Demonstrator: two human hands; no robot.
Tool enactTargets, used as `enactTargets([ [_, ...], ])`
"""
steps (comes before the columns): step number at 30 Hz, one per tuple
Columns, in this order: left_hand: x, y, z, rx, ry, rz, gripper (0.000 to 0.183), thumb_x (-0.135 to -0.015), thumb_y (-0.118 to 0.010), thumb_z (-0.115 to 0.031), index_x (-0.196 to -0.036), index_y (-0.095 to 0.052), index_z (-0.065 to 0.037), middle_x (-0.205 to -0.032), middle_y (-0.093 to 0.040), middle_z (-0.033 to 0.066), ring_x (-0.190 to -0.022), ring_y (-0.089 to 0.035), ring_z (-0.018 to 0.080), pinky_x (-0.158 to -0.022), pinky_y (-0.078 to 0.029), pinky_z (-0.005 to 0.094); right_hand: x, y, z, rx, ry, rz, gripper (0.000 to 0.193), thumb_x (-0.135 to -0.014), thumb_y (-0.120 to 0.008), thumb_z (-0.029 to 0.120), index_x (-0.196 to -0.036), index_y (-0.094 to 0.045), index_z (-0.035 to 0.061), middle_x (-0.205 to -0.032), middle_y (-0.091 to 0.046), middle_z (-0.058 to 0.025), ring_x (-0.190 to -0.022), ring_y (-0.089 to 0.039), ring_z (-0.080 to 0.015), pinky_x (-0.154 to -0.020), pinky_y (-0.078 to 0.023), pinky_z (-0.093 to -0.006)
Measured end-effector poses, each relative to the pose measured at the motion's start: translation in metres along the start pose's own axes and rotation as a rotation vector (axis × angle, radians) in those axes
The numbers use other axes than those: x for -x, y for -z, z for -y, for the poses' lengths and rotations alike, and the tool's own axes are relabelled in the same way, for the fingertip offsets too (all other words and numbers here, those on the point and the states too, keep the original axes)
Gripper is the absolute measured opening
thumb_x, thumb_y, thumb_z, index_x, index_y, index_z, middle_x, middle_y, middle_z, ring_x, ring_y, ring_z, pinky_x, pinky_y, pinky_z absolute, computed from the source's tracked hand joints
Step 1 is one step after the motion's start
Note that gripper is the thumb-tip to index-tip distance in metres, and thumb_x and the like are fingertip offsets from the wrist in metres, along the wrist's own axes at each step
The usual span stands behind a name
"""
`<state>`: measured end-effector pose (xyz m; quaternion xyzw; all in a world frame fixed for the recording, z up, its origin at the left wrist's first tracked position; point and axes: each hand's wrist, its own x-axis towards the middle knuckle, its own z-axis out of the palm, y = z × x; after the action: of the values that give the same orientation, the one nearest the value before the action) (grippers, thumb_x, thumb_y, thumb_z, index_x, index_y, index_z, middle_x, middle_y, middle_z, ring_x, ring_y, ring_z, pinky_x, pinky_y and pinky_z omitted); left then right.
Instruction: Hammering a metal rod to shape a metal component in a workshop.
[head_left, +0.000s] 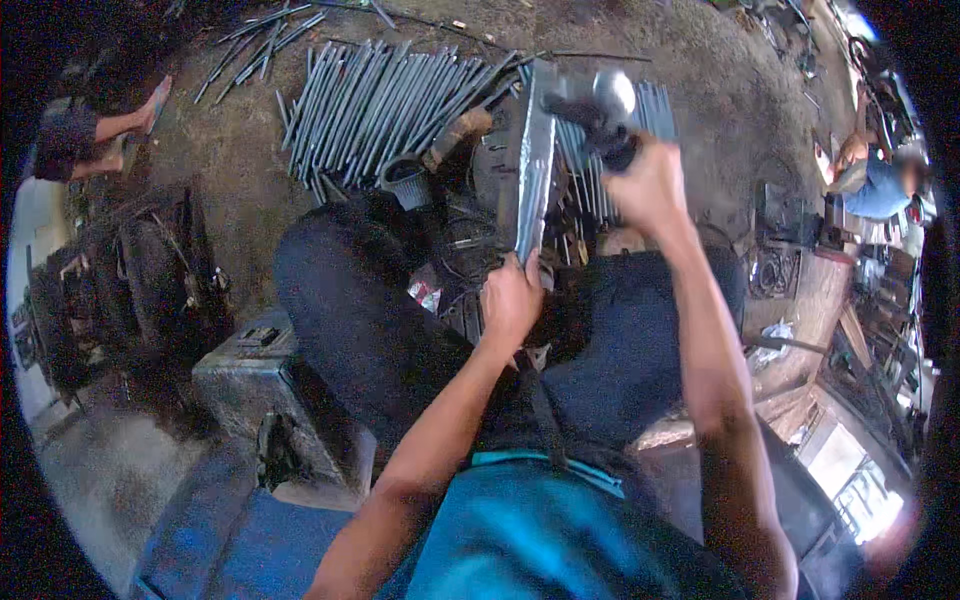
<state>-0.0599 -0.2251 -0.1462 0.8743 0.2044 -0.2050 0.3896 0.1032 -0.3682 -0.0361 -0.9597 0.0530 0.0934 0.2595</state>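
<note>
Two hands at work, and both are full! Down between my knees, my left hand (511,304) has its fingers closed round the near end of a long, narrow, silver-grey metal piece (536,180), which runs away from me, its far end tipped slightly right. Over on the other side, my right hand (648,192) is wrapped tight round a hammer (604,122) with a dark body and a shiny, rounded metal face; the fist covers most of the grip. That hammer sits just right of the metal piece's far half, smeared by blur, and whether the two touch I cannot tell.

Look beyond: a wide spread of thin grey metal rods (380,112) fans over the brown, dusty floor (215,140), with a smaller row of similar grey rods (656,108) to the right, partly behind the hammer. A small grey ribbed tub (406,186) stands at the near edge of the big spread. My dark trousers (340,290) frame the lot. Out left, another person's bare leg (120,125); far right, a person in blue (880,195).
</note>
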Motion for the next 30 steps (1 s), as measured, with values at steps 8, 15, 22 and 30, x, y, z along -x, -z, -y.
enactTargets([
  [8,-0.015,0.000,0.005,0.113,-0.020,0.028,0.050,-0.097,-0.045,-0.038,-0.087,-0.063,0.007,-0.082,-0.060,0.0355,-0.081,-0.060,0.0511,-0.075,-0.048,0.0563,0.007,0.047,0.017,-0.891,0.362,-0.249,0.028,-0.076,-0.065,0.002,-0.104,-0.058,0.0026,-0.079,-0.065,-0.0062,-0.066,-0.061,-0.0156,-0.071,-0.051,-0.0309],
  [15,-0.019,-0.006,0.002,0.110,0.030,0.086,0.053,-0.098,-0.042,-0.039,-0.086,-0.063,0.009,-0.082,-0.060,0.0361,-0.084,-0.059,0.0516,-0.078,-0.045,0.0568,-0.001,-0.057,-0.032,-0.165,0.118,-0.098,0.035,-0.065,-0.065,0.013,-0.095,-0.064,-0.0036,-0.083,-0.065,-0.0280,-0.082,-0.065,-0.0407,-0.075,-0.052,-0.0423],
  [22,-0.021,0.001,0.012,0.276,-0.062,0.073,0.056,-0.099,-0.040,-0.038,-0.080,-0.060,0.011,-0.077,-0.058,0.0353,-0.082,-0.057,0.0522,-0.073,-0.044,0.0552,0.006,0.070,0.033,0.250,0.566,-0.349,0.011,-0.075,-0.064,0.018,-0.086,-0.066,0.0188,-0.079,-0.068,-0.0022,-0.079,-0.066,-0.0180,-0.085,-0.042,-0.0489],
  [30,-0.029,-0.015,0.020,0.264,-0.134,0.081,0.061,-0.100,-0.039,-0.040,-0.071,-0.057,0.011,-0.072,-0.055,0.0352,-0.080,-0.057,0.0518,-0.070,-0.044,0.0538,0.010,-0.048,-0.046,-0.059,-0.053,0.011,0.031,-0.063,-0.067,0.013,-0.088,-0.064,-0.0042,-0.082,-0.063,-0.0308,-0.079,-0.062,-0.0452,-0.074,-0.052,-0.0406],
])
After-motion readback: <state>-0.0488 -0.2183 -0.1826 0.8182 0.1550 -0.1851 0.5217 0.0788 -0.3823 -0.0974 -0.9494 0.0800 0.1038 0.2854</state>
